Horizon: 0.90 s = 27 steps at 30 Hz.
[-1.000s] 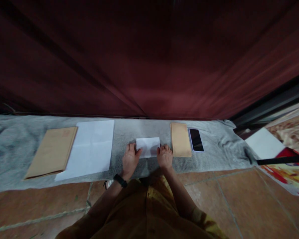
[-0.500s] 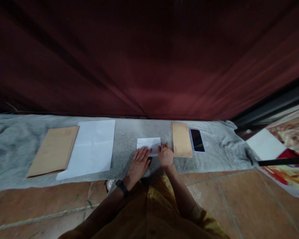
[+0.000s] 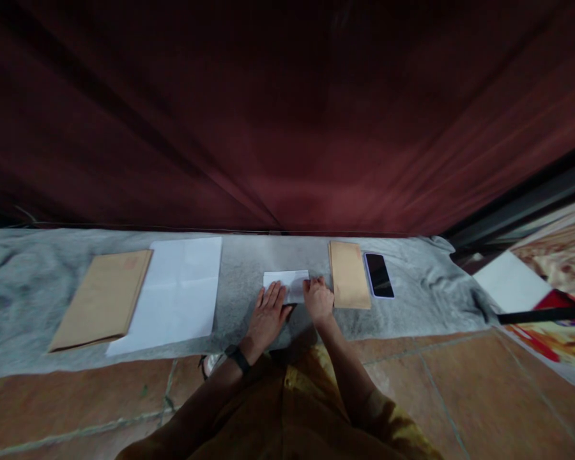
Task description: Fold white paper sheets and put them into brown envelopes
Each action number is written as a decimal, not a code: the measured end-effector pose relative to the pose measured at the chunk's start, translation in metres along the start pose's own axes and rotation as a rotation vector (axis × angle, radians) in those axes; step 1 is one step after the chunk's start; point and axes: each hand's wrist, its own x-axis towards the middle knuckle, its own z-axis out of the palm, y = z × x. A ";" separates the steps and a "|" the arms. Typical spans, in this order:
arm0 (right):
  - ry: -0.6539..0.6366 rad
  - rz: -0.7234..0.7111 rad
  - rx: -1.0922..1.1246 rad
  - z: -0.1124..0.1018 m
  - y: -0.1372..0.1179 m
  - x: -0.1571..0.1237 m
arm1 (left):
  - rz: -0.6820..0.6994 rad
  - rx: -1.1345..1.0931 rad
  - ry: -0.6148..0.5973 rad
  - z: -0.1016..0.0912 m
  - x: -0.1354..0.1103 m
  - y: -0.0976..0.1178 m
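A small folded white paper (image 3: pixel 290 282) lies on the grey cloth (image 3: pixel 249 281) in front of me. My left hand (image 3: pixel 268 314) rests flat on its near left part, fingers stretched out and together. My right hand (image 3: pixel 319 299) sits at the paper's right edge with fingers curled down onto it. A black band is on my left wrist.
To the right lie a narrow brown envelope (image 3: pixel 348 274) and a dark phone (image 3: pixel 379 275). On the left are a large white sheet (image 3: pixel 177 294) and a big brown envelope (image 3: pixel 103 299). A dark red curtain (image 3: pixel 287 115) hangs behind. Tiled floor lies below the cloth.
My left hand moved from the paper's left edge onto the paper and flattened out. The paper looks narrower than a second ago. My right hand stayed at the right edge.
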 end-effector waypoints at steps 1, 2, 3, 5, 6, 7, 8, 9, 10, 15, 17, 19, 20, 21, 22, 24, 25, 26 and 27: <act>0.003 0.007 0.005 0.001 0.000 0.001 | -0.001 -0.003 0.001 0.000 0.001 -0.001; 0.007 0.016 0.014 0.002 0.000 0.002 | -0.001 -0.006 0.002 0.001 0.002 -0.001; 0.013 0.025 0.024 0.002 -0.001 0.002 | -0.001 -0.008 0.002 0.001 0.003 -0.001; 0.024 0.032 0.036 0.002 -0.001 0.003 | -0.002 -0.013 0.005 0.001 0.004 -0.002; 0.027 0.035 0.042 0.002 -0.001 0.003 | -0.004 -0.015 0.006 0.001 0.005 -0.002; 0.026 0.039 0.047 0.001 -0.002 0.004 | -0.006 -0.017 0.006 0.002 0.006 -0.002; 0.020 0.043 0.052 0.001 -0.002 0.004 | -0.008 -0.017 0.005 0.002 0.006 -0.002; 0.012 0.048 0.057 0.000 -0.002 0.004 | -0.011 -0.017 0.002 0.002 0.007 -0.002; 0.003 0.052 0.061 0.000 -0.002 0.005 | -0.014 -0.016 0.000 0.003 0.007 -0.002; -0.021 0.056 0.075 -0.001 -0.003 0.006 | -0.050 -0.016 0.006 0.008 0.009 -0.003; -0.026 0.062 0.077 0.000 -0.003 0.006 | -0.061 -0.013 0.011 0.011 0.009 -0.003; -0.031 0.066 0.079 0.001 -0.003 0.005 | -0.078 -0.006 0.029 0.013 0.010 -0.003; -0.031 0.067 0.080 0.001 -0.003 0.005 | -0.092 -0.001 0.043 0.014 0.010 -0.003; -0.031 0.067 0.081 0.001 -0.003 0.005 | -0.105 0.003 0.057 0.015 0.010 -0.002; -0.029 0.066 0.081 0.002 -0.003 0.004 | -0.116 0.007 0.068 0.017 0.010 -0.002; -0.024 0.069 0.078 0.001 -0.003 0.004 | -0.133 0.010 0.080 0.018 0.010 0.000; -0.021 0.072 0.077 0.001 -0.003 0.004 | -0.138 0.010 0.079 0.019 0.010 0.000; -0.018 0.075 0.078 0.001 -0.003 0.003 | -0.146 0.009 0.077 0.020 0.011 0.001; -0.015 0.079 0.083 0.000 -0.003 0.002 | -0.155 0.009 0.075 0.020 0.011 0.002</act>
